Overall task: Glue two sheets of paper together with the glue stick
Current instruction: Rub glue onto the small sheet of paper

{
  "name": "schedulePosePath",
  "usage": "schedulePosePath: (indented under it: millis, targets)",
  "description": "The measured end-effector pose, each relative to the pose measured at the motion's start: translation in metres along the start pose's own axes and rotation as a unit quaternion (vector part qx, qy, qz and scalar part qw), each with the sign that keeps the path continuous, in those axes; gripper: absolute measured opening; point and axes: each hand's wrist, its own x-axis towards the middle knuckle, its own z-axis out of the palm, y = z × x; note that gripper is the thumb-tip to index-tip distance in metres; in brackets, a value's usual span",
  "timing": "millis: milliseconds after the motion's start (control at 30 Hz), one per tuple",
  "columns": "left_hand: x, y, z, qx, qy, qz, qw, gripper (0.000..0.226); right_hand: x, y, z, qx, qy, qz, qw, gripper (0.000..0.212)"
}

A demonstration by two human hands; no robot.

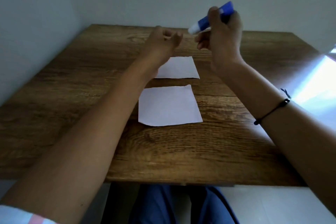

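Two white sheets of paper lie flat on the wooden table [72,96], one behind the other: the near sheet [169,105] and the far sheet [180,68], partly hidden by my left forearm. My right hand [223,36] grips a blue glue stick [211,17] in the air above the table's far side, its white end pointing down-left. My left hand [163,40] hovers just left of that end, fingers curled, and whether it holds anything is hidden.
White walls close in behind and to the left of the table. A black cord bracelet [272,111] sits on my right wrist. My legs in blue trousers [181,205] show under the table's near edge.
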Motion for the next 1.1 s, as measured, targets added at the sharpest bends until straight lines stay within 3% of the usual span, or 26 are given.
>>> schedulePosePath:
  millis: [67, 167, 367, 567, 1100]
  targets:
    - [0.002, -0.006, 0.001, 0.113, -0.039, 0.068, 0.991, 0.028, 0.005, 0.011, 0.003, -0.136, -0.027, -0.027, 0.99, 0.015]
    - [0.001, -0.014, 0.004, 0.268, -0.113, 0.119, 0.949, 0.044, 0.015, 0.021, 0.0, -0.293, -0.078, -0.046, 0.952, 0.017]
    - [0.002, -0.017, 0.002, 0.36, -0.134, 0.102, 0.918, 0.056, 0.037, 0.011, -0.008, -0.407, -0.102, -0.096, 0.903, 0.027]
    - [0.004, -0.016, -0.001, 0.389, -0.162, 0.114, 0.9, 0.047, 0.044, 0.016, -0.001, -0.439, -0.141, -0.108, 0.881, 0.031]
    - [0.004, -0.011, 0.0, 0.395, -0.187, 0.096, 0.894, 0.05, 0.049, 0.032, 0.0, -0.463, -0.156, -0.134, 0.862, 0.034]
